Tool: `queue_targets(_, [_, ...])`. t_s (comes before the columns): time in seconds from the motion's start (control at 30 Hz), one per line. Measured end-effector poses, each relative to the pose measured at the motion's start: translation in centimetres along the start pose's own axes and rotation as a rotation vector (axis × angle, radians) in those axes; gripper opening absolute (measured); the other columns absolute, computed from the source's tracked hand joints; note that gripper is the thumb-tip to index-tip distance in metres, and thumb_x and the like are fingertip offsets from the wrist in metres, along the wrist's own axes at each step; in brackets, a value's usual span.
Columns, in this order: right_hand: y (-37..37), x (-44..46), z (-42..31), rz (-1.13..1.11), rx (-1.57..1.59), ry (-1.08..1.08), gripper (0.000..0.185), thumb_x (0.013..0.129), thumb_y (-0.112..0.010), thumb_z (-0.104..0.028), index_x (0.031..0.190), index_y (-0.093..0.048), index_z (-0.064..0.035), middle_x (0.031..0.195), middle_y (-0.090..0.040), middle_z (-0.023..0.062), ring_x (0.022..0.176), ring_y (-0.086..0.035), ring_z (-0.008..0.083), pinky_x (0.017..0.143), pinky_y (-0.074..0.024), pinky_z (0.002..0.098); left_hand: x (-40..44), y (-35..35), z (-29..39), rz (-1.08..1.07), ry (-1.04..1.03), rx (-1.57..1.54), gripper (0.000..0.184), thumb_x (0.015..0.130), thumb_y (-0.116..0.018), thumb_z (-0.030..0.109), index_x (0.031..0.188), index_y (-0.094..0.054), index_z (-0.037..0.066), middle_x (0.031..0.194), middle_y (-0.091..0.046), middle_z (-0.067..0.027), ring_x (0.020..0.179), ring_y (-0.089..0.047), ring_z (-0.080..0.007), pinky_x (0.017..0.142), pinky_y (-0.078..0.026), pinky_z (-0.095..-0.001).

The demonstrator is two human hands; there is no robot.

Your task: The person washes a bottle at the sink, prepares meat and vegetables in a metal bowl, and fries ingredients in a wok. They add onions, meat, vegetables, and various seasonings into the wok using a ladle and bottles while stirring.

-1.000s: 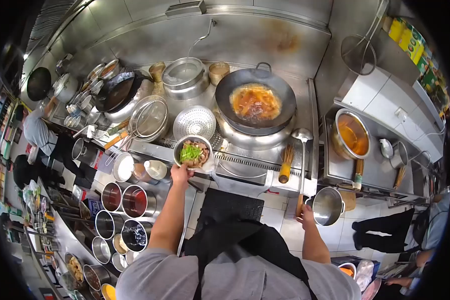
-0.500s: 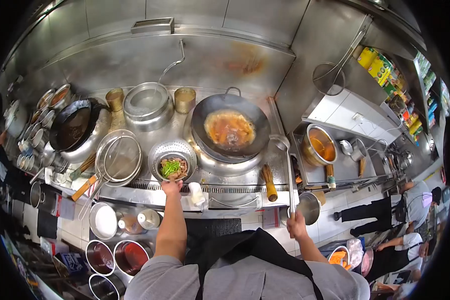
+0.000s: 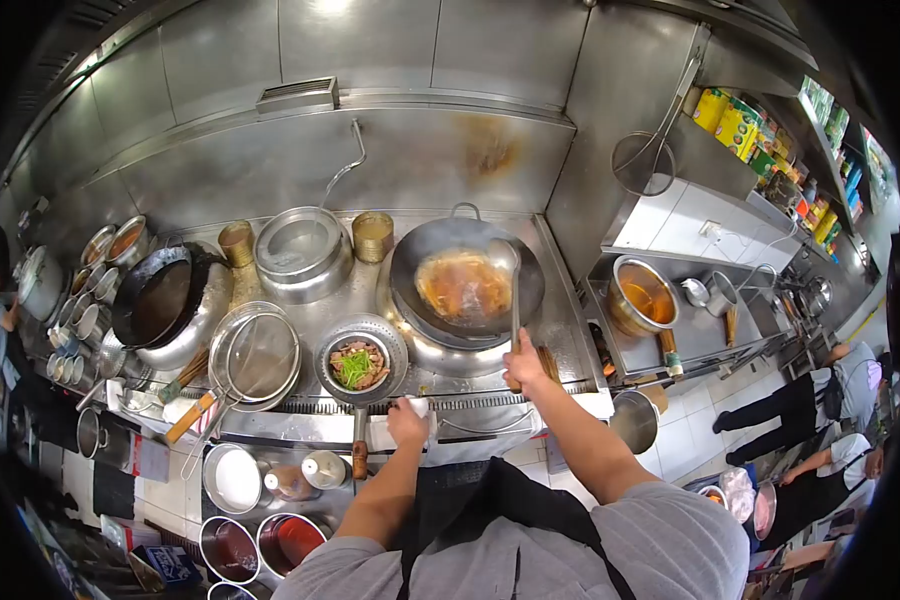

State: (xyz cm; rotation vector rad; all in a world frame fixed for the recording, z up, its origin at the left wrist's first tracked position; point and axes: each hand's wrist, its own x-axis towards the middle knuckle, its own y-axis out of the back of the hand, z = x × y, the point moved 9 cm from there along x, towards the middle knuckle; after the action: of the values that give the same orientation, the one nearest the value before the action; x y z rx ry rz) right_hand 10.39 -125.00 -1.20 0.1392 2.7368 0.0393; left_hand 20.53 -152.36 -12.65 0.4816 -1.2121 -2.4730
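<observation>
My right hand (image 3: 526, 364) is closed round the long handle of a metal ladle (image 3: 515, 300), whose bowl is at the right side of the wok (image 3: 402, 285). Reddish-brown sauce (image 3: 462, 283) steams in that wok. At the front edge of the stove, my left hand (image 3: 407, 422) is closed on a white cloth (image 3: 419, 406). Just beyond it, sliced meat and chopped greens (image 3: 357, 368) lie in a handled pan resting in a perforated metal strainer (image 3: 394, 345). The pan's wooden handle (image 3: 359, 455) points toward me, left of my left hand.
Wire strainers (image 3: 257, 355) lie to the left, beside a second dark wok (image 3: 153, 290). A lidded pot (image 3: 303, 250) and a tin (image 3: 373, 236) stand behind. A pot of orange liquid (image 3: 642, 292) stands right. Co-workers (image 3: 838, 400) are at far right.
My left hand has left the pan of meat and greens and taken hold of the white cloth. My right hand has brought the ladle from right of the wok into it.
</observation>
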Motion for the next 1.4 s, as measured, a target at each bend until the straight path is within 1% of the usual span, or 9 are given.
queue_targets(0.1, [-2.9,-3.6,-0.7,-0.135,0.355,-0.193,0.058,0.090,-0.053,-0.003,0.142,-0.034,-0.0197,0.071,-0.048,0.0046,0.053,-0.047,0.0119,0.045,-0.0403,0.0254,-0.8,-0.8,0.8,0.023,-0.085,-0.112,0.056,0.069,-0.078,0.018,0.114,-0.047,0.006,0.106,-0.054,-0.0245,0.098,-0.057,-0.0431,0.084,-0.047,-0.0501])
queue_targets(0.2, [-4.1,-4.3,-0.8,-0.572,1.191,-0.595,0.015,0.094,-0.055,-0.012,0.089,-0.041,-0.0153,0.071,-0.045,0.0007,0.053,-0.045,0.0074,0.045,-0.0373,0.0229,-2.5,-0.8,1.1,0.099,-0.078,-0.150,0.059,0.068,-0.079,0.017,0.116,-0.045,0.005,0.103,-0.054,-0.0262,0.096,-0.057,-0.0444,0.084,-0.047,-0.0505])
queue_targets(0.37, [1.3,-4.6,-1.4,-0.597,0.821,-0.492,0.039,0.090,-0.056,-0.005,0.124,-0.041,-0.0184,0.070,-0.047,0.0029,0.052,-0.047,0.0112,0.043,-0.0382,0.0258,-2.4,-4.7,-1.8,0.041,0.143,-0.086,0.069,0.067,-0.080,0.020,0.124,-0.042,0.008,0.109,-0.053,-0.0281,0.102,-0.056,-0.0452,0.088,-0.047,-0.0492])
queue_targets(0.47, [7.2,-4.7,-1.6,-0.664,0.050,-0.217,0.089,0.088,-0.055,0.000,0.153,-0.003,-0.0309,0.069,-0.048,0.0041,0.050,-0.047,0.0127,0.043,-0.0402,0.0292,-3.4,-4.0,-1.8,0.114,0.148,-0.164,0.070,0.067,-0.079,0.017,0.126,-0.042,0.008,0.112,-0.052,-0.0283,0.104,-0.054,-0.0453,0.090,-0.046,-0.0492])
queue_targets(0.73, [19.8,4.6,-0.9,-0.460,-0.381,0.363,0.084,0.084,-0.054,0.003,0.153,-0.013,-0.0212,0.074,-0.053,0.0067,0.052,-0.050,0.0157,0.048,-0.0447,0.0317,-18.2,-3.3,-6.1,0.174,0.110,-0.242,0.066,0.070,-0.078,0.019,0.125,-0.046,0.000,0.119,-0.054,-0.0220,0.114,-0.050,-0.0397,0.098,-0.042,-0.0432])
queue_targets(0.87, [20.2,6.4,-5.9,-0.361,-0.531,0.198,0.084,0.084,-0.056,0.004,0.153,-0.017,-0.0233,0.088,-0.058,0.0114,0.051,-0.049,0.0164,0.047,-0.0448,0.0323,-31.5,-8.1,-14.5,-0.434,0.508,-0.147,0.067,0.070,-0.079,0.025,0.126,-0.050,0.003,0.117,-0.061,-0.0233,0.109,-0.057,-0.0346,0.095,-0.046,-0.0408])
queue_targets(0.97, [20.3,7.7,-6.4,-0.341,-0.478,0.192,0.083,0.085,-0.057,0.002,0.153,-0.017,-0.0233,0.086,-0.058,0.0107,0.049,-0.046,0.0154,0.045,-0.0434,0.0322,-40.3,-8.9,-24.5,-0.533,0.565,-0.010,0.049,0.073,-0.078,0.026,0.112,-0.059,0.006,0.089,-0.069,-0.0138,0.082,-0.066,-0.0270,0.069,-0.054,-0.0365])
queue_targets(1.1, [19.6,8.3,-5.5,-0.365,-0.393,0.207,0.082,0.085,-0.056,0.003,0.153,-0.016,-0.0211,0.075,-0.051,0.0064,0.047,-0.045,0.0130,0.041,-0.0403,0.0305,-52.4,-7.1,-31.3,-0.464,1.186,-0.262,0.021,0.083,-0.069,0.025,0.097,-0.062,0.011,0.072,-0.061,-0.0060,0.059,-0.062,-0.0217,0.043,-0.049,-0.0373])
queue_targets(1.4, [14.8,8.4,-4.7,-0.364,-0.392,0.167,0.082,0.085,-0.057,0.000,0.153,-0.017,-0.0192,0.071,-0.050,0.0045,0.047,-0.046,0.0136,0.041,-0.0402,0.0314,-52.1,-4.8,-28.0,-0.182,1.152,-0.511,0.028,0.082,-0.068,0.018,0.108,-0.059,0.011,0.082,-0.062,-0.0070,0.064,-0.060,-0.0211,0.047,-0.048,-0.0379])
